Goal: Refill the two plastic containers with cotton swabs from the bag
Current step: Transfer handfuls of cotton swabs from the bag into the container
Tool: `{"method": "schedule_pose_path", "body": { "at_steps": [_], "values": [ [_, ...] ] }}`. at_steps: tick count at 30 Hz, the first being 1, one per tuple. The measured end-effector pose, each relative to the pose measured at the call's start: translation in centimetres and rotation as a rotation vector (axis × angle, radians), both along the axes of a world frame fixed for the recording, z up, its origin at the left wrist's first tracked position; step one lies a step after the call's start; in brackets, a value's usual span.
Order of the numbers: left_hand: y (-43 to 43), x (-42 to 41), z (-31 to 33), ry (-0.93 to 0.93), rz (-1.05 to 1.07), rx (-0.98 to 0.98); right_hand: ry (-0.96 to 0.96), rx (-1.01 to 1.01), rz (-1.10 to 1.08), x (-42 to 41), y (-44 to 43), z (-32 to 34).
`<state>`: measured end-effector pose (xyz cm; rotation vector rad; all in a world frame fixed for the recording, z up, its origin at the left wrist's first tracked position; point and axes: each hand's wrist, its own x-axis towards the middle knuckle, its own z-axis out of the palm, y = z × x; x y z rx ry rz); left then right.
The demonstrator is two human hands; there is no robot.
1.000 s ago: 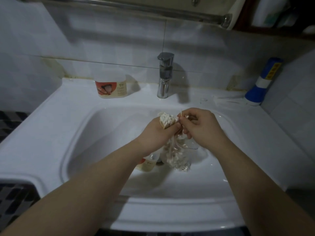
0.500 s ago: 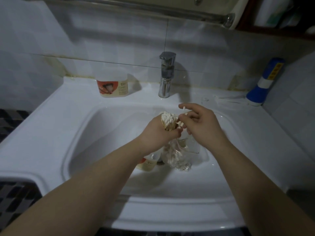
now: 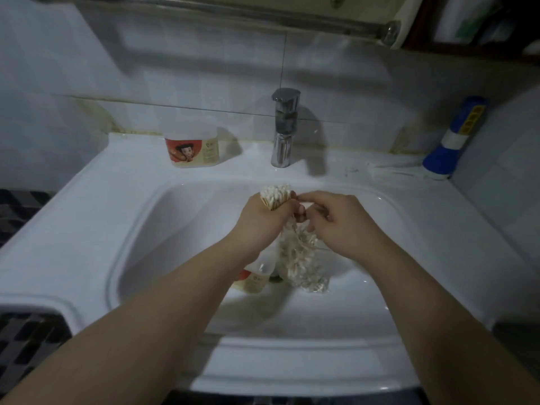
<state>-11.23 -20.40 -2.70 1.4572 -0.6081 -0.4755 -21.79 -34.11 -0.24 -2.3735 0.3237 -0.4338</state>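
1. The left hand is closed in a fist around a bundle of cotton swabs, held upright over the sink, so the white tips fan out above the thumb and the wooden sticks run down into the grip.
2. The right hand sits just beside it, fingers curled, thumb and forefinger pinched together right at the edge of the bundle (what exactly they pinch is too small to tell, though it looks like a single swab or two).
3. A clear plastic bag hangs below the two hands, its neck caught between them; which hand bears it cannot be told. It has more swabs inside, and its bottom reaches down to the basin floor.
4. One plastic container lies in the basin beside the bag, partly hidden under the left wrist, with a red and cream label showing.
5. The other container stands upright on the back ledge of the sink, left of the tap, against the tiled wall; its label carries a cartoon figure.
6. A blue and white bottle leans in the far right corner of the ledge, well apart from the hands.
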Motion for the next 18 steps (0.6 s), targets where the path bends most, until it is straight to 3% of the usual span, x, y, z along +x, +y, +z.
{"method": "schedule_pose_path", "body": {
  "at_steps": [7, 12, 18],
  "values": [
    [-0.2, 0.5, 0.3, 0.144, 0.102, -0.206, 0.406, -0.334, 0.222, -0.1, 0.3, -0.7],
    [-0.1, 0.3, 0.7, 0.314, -0.017, -0.36, 0.419, -0.443, 0.237, 0.5, 0.9, -1.3],
    [-0.2, -0.7, 0.5, 0.199, -0.056, -0.193, 0.407, -0.446, 0.224, 0.5, 0.8, -0.6]
  ]
}}
